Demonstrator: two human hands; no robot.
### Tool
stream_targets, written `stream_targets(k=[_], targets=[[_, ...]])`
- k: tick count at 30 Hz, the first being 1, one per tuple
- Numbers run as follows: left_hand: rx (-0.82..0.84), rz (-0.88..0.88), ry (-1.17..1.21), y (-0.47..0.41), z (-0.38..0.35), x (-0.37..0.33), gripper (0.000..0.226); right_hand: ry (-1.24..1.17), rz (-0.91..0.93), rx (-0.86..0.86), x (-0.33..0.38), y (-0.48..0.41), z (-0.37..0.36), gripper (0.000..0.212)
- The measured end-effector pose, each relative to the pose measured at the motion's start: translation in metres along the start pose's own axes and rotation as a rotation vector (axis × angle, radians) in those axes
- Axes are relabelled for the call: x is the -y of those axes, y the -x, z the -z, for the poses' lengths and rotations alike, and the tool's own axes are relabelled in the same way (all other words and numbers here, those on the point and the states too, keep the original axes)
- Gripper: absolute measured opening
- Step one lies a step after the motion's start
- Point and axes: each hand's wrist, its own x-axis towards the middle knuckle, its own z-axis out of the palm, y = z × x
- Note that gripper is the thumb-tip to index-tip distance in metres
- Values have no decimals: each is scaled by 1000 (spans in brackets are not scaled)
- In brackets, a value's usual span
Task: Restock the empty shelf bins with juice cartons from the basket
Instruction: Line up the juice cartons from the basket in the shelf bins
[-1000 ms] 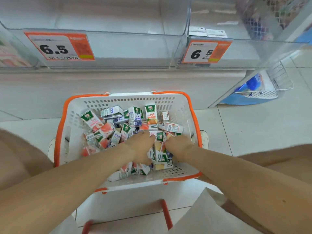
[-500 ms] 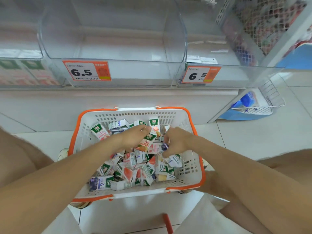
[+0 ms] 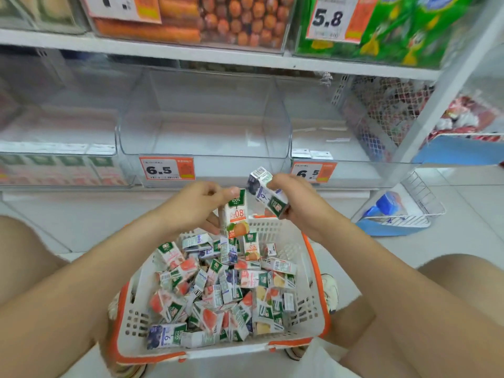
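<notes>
Both hands are above the far edge of the basket (image 3: 318,282), each holding one carton clear of the heap. The left hand (image 3: 196,205) pinches an orange carton (image 3: 236,214) upright near its top, thumb and fingers curled on it. The right hand (image 3: 297,203) grips a tilted blue carton (image 3: 266,192). The other juice cartons (image 3: 218,290) lie jumbled inside the basket. The step in hand looks like the carry to the shelf. Next, I judge, each carton must clear the front lip of the empty bin (image 3: 204,126) just beyond the basket and be set down upright inside
</notes>
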Motion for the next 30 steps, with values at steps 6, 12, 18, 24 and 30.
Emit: stream_targets(k=[6,12,18,24,30], targets=[[-111,-108,40,8,18,-30,20,218,301,-306,42,24,4,44],[-184,-213,106,-2,16,-44,17,569,481,-386,53,19,4,45],[-186,-313,-10,-8,14,-55,20,584,518,-353,52,9,-1,33],[-238,-411,-167,-12,11,-49,30,598,624,-413,67,5,21,35],[-248,-523,-391,-22,-11,-46,28,774,627,-648,75,-6,88,37]])
